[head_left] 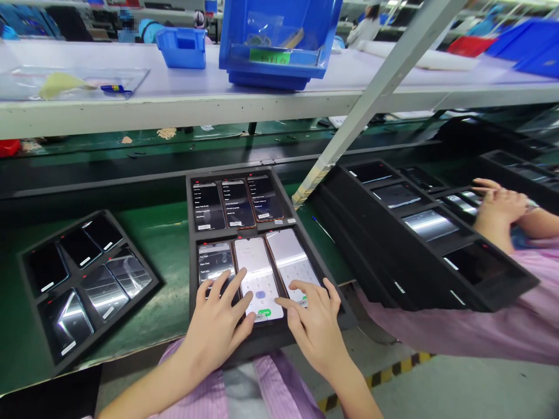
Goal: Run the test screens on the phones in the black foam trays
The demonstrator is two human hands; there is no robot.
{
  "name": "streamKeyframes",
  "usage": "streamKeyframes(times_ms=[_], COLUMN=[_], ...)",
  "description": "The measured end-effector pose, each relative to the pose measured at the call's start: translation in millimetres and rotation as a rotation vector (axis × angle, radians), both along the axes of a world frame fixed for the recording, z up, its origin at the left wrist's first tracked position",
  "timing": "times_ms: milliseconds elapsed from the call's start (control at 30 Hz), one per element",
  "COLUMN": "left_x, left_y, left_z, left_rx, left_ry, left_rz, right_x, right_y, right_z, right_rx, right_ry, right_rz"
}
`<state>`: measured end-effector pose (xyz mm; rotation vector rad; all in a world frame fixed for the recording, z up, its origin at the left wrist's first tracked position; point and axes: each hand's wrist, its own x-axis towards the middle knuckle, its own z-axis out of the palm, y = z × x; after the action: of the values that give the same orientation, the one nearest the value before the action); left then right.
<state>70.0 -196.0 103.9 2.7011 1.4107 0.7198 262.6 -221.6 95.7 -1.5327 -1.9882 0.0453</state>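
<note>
In front of me a black foam tray (190,233) holds two rows of smartphones. The near middle phone (251,256) shows a white dial keypad, and so does the near right phone (286,247). A dark test menu fills the near left phone (213,256) and the three phones of the far row. My left hand (220,317) spreads its fingers over the near left and middle phones. My right hand (317,323) has its fingers apart, with the index fingertip at the middle phone's right edge, above the keypad. Whether the fingertips touch the glass is hard to tell. Neither hand grips anything.
Another phone tray (151,273) lies at an angle on the left. To the right, stacked black trays (340,233) hold more phones beside a co-worker's hands (502,203). A slanted metal post (349,128) rises between. Blue bins (271,81) stand on the shelf above.
</note>
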Motion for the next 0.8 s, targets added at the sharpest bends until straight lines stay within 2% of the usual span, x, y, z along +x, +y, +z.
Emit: streamKeyframes(times_ms=[200, 533, 700, 800], left_x=[0, 2, 0, -3], left_y=[-2, -3, -6, -3], left_z=[4.2, -1.6, 0.6, 6.2], left_rx=[0.024, -0.021, -0.029, -0.054], left_ry=[-0.048, -0.023, -0.021, 0.030], left_rz=[-0.032, -0.031, -0.035, -0.067], right_x=[0, 1, 13, 31], right_y=[-1, 1, -1, 1], right_z=[-2.8, -5.0, -4.2, -3.2], right_rx=[-0.050, -0.088, 0.022, 0.098], right_ry=[-0.020, -0.006, -0.068, -0.079], right_rz=[-0.001, -0.011, -0.013, -0.119])
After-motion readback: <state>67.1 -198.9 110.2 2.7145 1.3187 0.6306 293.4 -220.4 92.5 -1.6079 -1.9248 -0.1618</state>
